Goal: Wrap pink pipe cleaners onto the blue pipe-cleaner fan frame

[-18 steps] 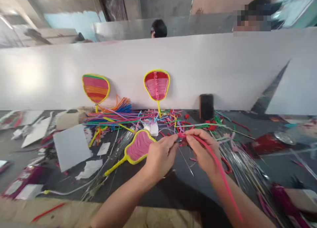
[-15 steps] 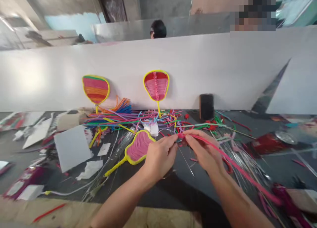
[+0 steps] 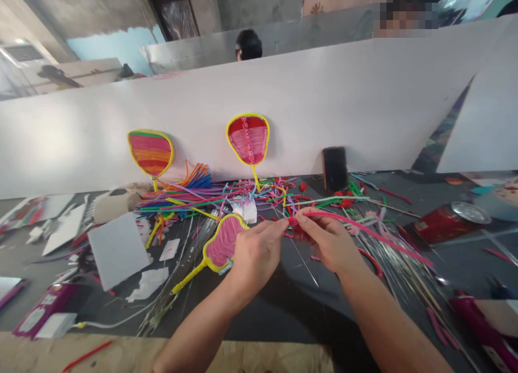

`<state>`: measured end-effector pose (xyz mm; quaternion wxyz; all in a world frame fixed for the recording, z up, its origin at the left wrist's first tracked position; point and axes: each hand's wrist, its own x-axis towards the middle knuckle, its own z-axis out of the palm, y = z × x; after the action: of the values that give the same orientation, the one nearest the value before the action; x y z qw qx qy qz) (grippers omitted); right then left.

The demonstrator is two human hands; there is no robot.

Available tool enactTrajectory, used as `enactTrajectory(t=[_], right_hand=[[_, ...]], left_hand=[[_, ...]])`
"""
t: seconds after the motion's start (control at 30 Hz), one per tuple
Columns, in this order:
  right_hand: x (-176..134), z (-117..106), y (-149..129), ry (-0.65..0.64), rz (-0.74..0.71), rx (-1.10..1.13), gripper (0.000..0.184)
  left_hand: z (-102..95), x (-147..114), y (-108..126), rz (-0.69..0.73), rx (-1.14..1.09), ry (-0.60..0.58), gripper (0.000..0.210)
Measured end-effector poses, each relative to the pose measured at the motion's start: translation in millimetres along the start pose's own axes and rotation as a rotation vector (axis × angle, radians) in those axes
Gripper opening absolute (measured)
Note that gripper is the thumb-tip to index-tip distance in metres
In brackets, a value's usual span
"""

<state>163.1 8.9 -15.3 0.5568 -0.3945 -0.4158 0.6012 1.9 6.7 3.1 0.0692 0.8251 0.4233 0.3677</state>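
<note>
A bright pink pipe cleaner [image 3: 376,234] runs between my hands, its long free end arching out to the right over my right forearm. My left hand [image 3: 259,251] pinches it near its left end, thumb and forefinger pressed together. Close beside, the right hand [image 3: 326,241] grips the same strand between thumb and fingertips. Whether the strand is wound on something small there, I cannot make out. Partly behind my left hand lies a small fan shape with pink filling and a yellow fuzzy rim [image 3: 224,241].
Two finished-looking fans, one striped [image 3: 150,151] and one with pink beads [image 3: 238,141], stand against the white partition [image 3: 307,103]. A heap of coloured pipe cleaners [image 3: 190,192], a phone [image 3: 335,169], a red can [image 3: 449,224] and thin wires [image 3: 390,265] surround the hands.
The pink strand's free end has swung up and inward from the lower right. Both hands keep their pinch near the same place. The view has shifted and tilted slightly.
</note>
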Motion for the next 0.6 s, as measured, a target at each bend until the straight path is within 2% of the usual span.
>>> enactTrajectory(t=[0.3,0.6], right_hand=[[0.7,5.7,-7.5,-0.08,0.159,0.293,0.022],[2.3,3.8,-5.1,-0.118,0.18,0.366,0.017]], left_hand=[[1.7,2.1,0.0,0.068,0.017,0.056,0.028],[4.7,3.0,-4.4,0.049,-0.042,0.061,0.023]])
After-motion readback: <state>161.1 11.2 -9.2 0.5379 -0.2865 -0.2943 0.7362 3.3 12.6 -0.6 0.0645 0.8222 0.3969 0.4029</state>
